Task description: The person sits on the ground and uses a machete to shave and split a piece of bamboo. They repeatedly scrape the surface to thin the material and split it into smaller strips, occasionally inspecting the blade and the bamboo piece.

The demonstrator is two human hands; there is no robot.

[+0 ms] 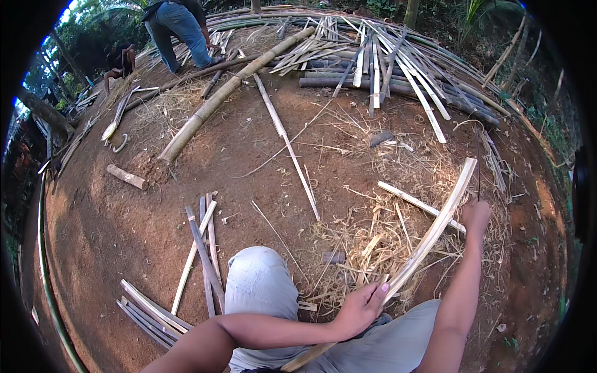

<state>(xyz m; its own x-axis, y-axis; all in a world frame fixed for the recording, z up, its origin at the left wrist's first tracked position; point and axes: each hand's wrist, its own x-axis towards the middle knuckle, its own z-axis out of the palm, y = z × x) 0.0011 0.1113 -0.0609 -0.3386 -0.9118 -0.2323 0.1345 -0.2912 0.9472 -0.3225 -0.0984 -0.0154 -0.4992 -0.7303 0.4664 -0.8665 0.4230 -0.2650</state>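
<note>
A long pale bamboo strip (432,239) slants from my lap up to the right. My left hand (364,311) is closed around its lower part, above my thigh. Farther right, my right hand (477,217) makes a fist around the hidden handle of a long knife (478,163). Its thin dark blade points away from me, seen almost edge-on, just right of the strip's far end. Beneath the strip, another split bamboo piece (413,202) lies on a heap of curly shavings (367,242).
Split strips (152,311) lie by my left knee. A thick bamboo pole (217,102) and a short bamboo piece (127,177) rest on the dirt. Stacked poles (348,81) and strips spread across the back. One person (177,34) bends over at the far left; another sits beyond.
</note>
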